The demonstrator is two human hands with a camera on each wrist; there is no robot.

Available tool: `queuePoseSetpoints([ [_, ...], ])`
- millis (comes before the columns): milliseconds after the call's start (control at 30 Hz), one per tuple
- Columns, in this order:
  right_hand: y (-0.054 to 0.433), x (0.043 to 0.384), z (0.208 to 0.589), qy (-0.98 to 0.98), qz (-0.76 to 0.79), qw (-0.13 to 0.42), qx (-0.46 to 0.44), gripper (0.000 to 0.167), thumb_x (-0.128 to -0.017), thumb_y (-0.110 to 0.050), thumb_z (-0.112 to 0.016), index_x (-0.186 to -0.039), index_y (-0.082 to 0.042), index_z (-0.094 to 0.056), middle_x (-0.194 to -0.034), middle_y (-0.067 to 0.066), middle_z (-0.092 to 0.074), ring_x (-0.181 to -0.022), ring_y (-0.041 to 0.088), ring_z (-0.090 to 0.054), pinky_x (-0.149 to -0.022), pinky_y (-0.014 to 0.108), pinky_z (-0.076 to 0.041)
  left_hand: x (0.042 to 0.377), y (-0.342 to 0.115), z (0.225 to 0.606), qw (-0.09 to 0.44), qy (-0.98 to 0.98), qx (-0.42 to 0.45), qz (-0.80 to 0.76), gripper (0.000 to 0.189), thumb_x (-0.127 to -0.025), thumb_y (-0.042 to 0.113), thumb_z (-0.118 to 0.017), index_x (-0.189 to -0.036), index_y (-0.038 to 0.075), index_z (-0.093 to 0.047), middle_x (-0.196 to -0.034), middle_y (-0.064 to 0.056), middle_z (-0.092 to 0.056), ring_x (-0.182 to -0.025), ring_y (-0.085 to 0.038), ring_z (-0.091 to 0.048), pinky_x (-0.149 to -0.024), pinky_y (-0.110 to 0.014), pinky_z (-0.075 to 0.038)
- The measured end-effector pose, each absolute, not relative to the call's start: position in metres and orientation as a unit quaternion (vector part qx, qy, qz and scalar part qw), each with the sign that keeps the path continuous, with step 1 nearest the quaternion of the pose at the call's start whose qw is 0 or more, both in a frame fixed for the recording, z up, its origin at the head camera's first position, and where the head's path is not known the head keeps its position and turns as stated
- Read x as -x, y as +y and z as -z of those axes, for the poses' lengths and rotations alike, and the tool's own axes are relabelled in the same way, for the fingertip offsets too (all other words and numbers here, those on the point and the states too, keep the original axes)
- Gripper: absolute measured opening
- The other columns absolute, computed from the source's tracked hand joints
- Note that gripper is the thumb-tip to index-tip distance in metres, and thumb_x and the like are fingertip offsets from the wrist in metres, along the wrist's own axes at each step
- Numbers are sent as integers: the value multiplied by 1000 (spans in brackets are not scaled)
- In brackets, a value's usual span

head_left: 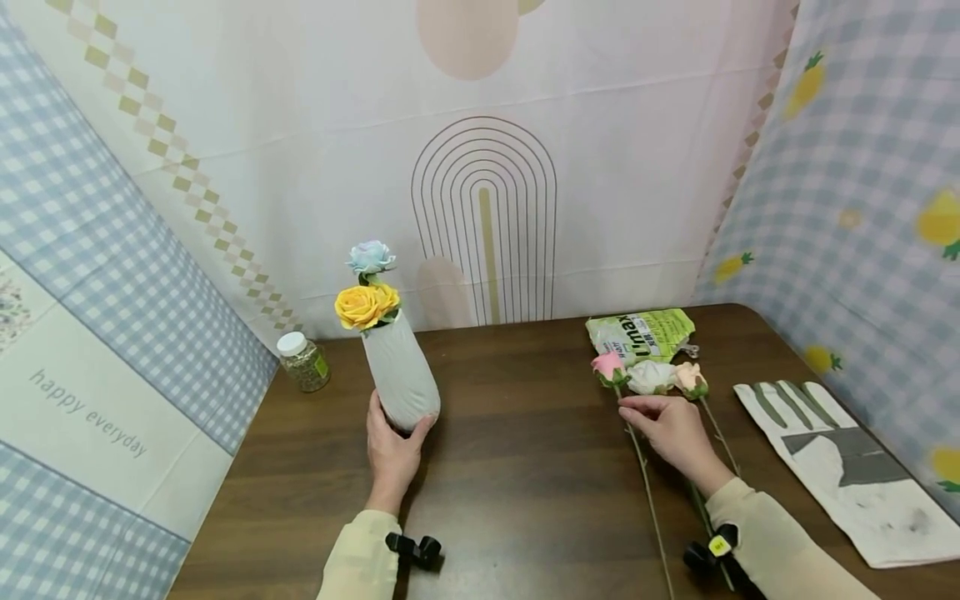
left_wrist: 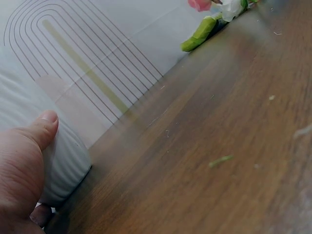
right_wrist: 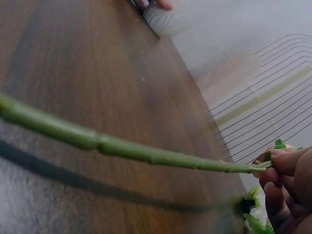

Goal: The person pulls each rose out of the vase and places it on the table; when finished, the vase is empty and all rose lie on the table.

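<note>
My left hand (head_left: 393, 458) grips a white ribbed vase (head_left: 401, 375) low down, the thumb on its right side near the base. A yellow rose (head_left: 366, 306) and a pale blue rose (head_left: 371, 258) stand in the vase's mouth. On the right, my right hand (head_left: 675, 437) pinches a pink rose (head_left: 607, 367) by its stem, just under the bloom. That long green stem (right_wrist: 146, 153) runs toward the camera in the right wrist view, above its own shadow. A white rose (head_left: 649, 377) and a peach rose (head_left: 689, 377) lie beside it, their stems partly under my right hand and forearm.
A small jar (head_left: 303, 367) with a white lid stands at the back left. Behind the roses lies a green-yellow packet (head_left: 648, 333). A flat white cloth-like item (head_left: 885, 508) with green stripes and a grey patch lies at the right edge. A printed curtain (head_left: 330, 192) hangs behind the table.
</note>
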State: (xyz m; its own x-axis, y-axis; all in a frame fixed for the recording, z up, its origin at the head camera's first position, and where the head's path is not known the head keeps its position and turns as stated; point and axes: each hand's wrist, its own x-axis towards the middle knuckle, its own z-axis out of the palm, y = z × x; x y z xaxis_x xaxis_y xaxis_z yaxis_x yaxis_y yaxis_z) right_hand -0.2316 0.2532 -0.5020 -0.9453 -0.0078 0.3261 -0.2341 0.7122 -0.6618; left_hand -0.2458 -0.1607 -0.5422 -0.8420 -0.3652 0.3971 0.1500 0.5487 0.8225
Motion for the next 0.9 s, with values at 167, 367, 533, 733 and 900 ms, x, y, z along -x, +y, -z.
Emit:
queuePoseSetpoints([
  [167, 255, 236, 506, -916, -380, 114, -54, 20, -87, -25, -73, -101, -12, -77, -77, -4, -71, -62, 9, -59, -52, 25, -44, 246, -161, 543, 272, -836, -67, 471, 98, -72, 36, -85, -149, 13, -28, -143, -15, -40, -131, -33, -38, -103, -49, -32],
  [367, 254, 241, 510, -910, -401, 92, -45, 19, -87, -22, -73, -101, -10, -77, -68, -5, -68, -58, 10, -61, -48, 26, -46, 245, -160, 543, 272, -835, -71, 473, 97, -73, 35, -85, -149, 14, -29, -144, -14, -40, -132, -32, -38, -105, -48, -31],
  [533, 253, 243, 513, -904, -421, 72, -35, 18, -87, -20, -73, -101, -9, -76, -67, -2, -68, -56, 12, -62, -47, 26, -47, 245, -160, 542, 272, -835, -67, 475, 98, -73, 34, -85, -149, 13, -28, -145, -14, -39, -132, -32, -37, -105, -48, -31],
  [733, 252, 244, 517, -906, -416, 68, -35, 16, -87, -18, -72, -100, -9, -76, -65, -3, -67, -55, 11, -62, -47, 25, -47, 245, -160, 541, 266, -836, -70, 476, 97, -74, 34, -84, -149, 14, -27, -146, -13, -38, -133, -31, -36, -105, -47, -30],
  [900, 253, 244, 518, -912, -405, 61, -25, 15, -87, -18, -72, -98, -9, -77, -65, -4, -66, -55, 11, -61, -47, 24, -46, 244, -160, 540, 257, -838, -70, 476, 97, -74, 37, -83, -150, 15, -26, -147, -13, -37, -134, -31, -35, -105, -48, -30],
])
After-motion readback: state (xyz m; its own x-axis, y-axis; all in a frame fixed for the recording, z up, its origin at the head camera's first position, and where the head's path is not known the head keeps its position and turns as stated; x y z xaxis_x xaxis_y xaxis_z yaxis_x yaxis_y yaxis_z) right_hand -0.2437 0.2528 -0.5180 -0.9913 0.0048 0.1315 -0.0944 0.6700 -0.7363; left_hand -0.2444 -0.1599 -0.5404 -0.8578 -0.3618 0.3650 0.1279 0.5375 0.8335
